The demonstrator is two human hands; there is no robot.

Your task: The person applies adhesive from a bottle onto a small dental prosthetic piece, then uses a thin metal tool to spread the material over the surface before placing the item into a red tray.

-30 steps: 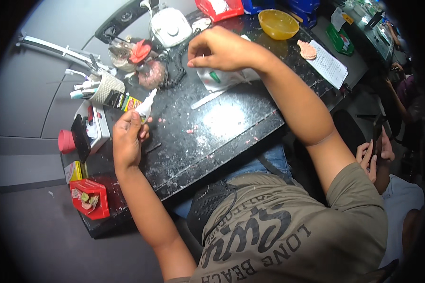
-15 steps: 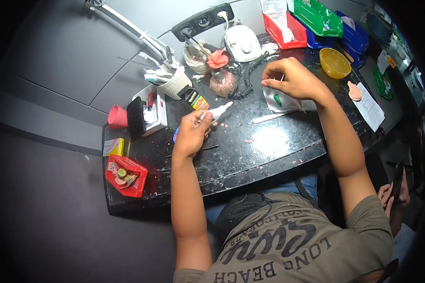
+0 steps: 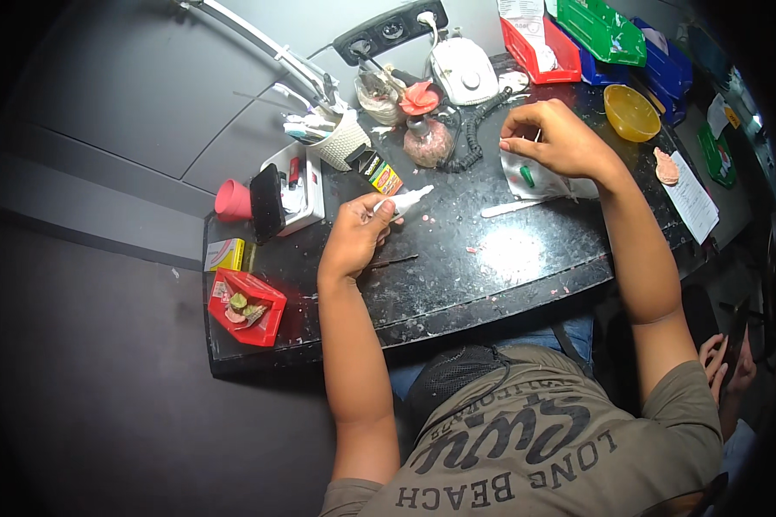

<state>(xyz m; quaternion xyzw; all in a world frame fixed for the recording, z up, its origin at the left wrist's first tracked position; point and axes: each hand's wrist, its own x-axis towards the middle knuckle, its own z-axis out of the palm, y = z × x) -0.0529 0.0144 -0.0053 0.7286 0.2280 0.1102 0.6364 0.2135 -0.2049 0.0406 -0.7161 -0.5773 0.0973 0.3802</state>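
1. My left hand [image 3: 353, 233] grips the white bottle [image 3: 403, 203] between thumb and fingers.
2. Its nozzle [image 3: 423, 191] juts rightward past my fingertips, over the black table [image 3: 440, 284].
3. My right hand [image 3: 563, 142] curls near the white packet [image 3: 550, 187]; I can't tell whether its fingers pinch anything.

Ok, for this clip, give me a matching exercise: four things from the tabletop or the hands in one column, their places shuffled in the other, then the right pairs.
Things
1. White nozzle bottle
2. Pink cup
3. Yellow bowl
4. Small green piece

Places
A. Left of the white box
B. Against white material, just below the right hand in the picture
C. In the left hand
D. Near the blue bins

Right pairs: 1-C, 2-A, 3-D, 4-B
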